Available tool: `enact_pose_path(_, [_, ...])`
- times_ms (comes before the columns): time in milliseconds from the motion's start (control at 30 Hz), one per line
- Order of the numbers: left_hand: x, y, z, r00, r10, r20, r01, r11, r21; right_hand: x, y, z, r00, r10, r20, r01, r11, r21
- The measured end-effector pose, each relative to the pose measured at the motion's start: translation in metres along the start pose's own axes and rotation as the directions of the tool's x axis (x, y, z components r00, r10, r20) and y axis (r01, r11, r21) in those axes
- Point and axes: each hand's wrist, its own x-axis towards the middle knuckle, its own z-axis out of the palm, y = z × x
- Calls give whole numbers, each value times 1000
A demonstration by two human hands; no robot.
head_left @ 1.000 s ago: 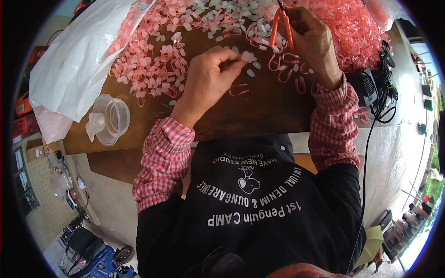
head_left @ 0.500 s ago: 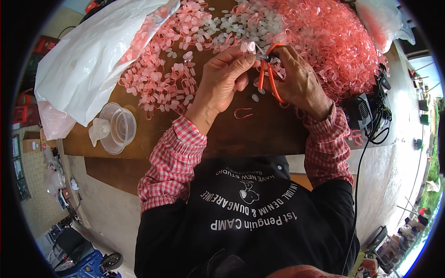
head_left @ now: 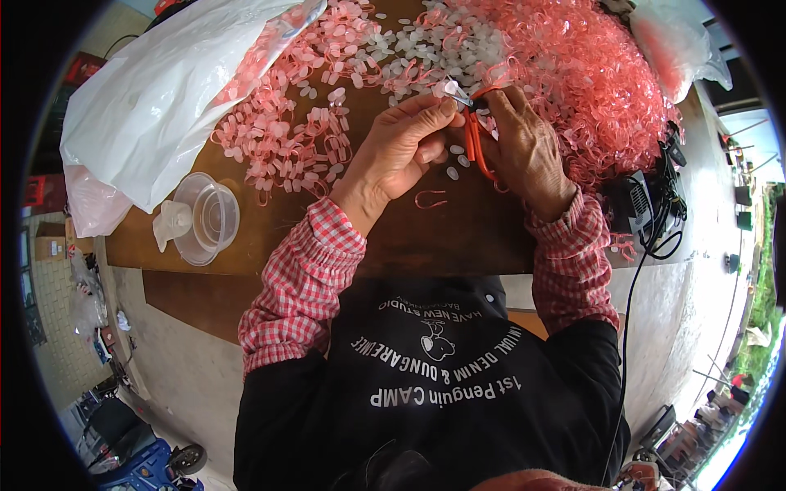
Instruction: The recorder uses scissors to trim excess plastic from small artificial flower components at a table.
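Observation:
My left hand (head_left: 389,155) pinches a small piece with a pale oval tab (head_left: 451,87) between thumb and forefinger; the rest of it is hidden by my fingers. My right hand (head_left: 530,151) grips orange-handled scissors (head_left: 472,137), their short metal blades right at that tab by my left fingertips. The handles are pressed close together. Below my hands a single pink plastic loop (head_left: 430,199) lies on the brown table (head_left: 393,245). A few loose pale ovals (head_left: 463,161) rest under the scissors.
A big heap of pink loops (head_left: 581,82) lies at the right, pale ovals (head_left: 463,41) at the back middle, and tabbed pink pieces (head_left: 282,139) at the left. Also around are a white plastic bag (head_left: 164,106), a clear round tub (head_left: 205,219), and a black cable (head_left: 665,196).
The scissor handles have closed together, and my right-hand fingers have curled in. Two pale tabs showed at my left fingertips before; one shows now. Another loose oval shows beneath the scissors.

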Motion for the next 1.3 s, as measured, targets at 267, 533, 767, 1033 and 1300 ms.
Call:
enact_pose_path(267, [-1,1,2,999,-14,-29,11,995,-101,0,2,3,1000,22,-19,-24,989,-147])
enact_pose_path(533, [3,-1,5,896,412,-167,-358,891,279,0,15,1,989,145,-26,-145,989,2])
enact_pose_path(767, [2,-3,3,812,574,-102,-430,708,560,1,0,1,991,103,-85,-102,995,22])
enact_pose_path(1033, [3,-16,-1,847,513,140,-442,533,722,7,11,8,992,29,-119,7,958,288])
enact_pose_path(1300, [-2,-10,10,912,402,84,-373,723,581,4,25,-3,903,402,150,-414,727,548])
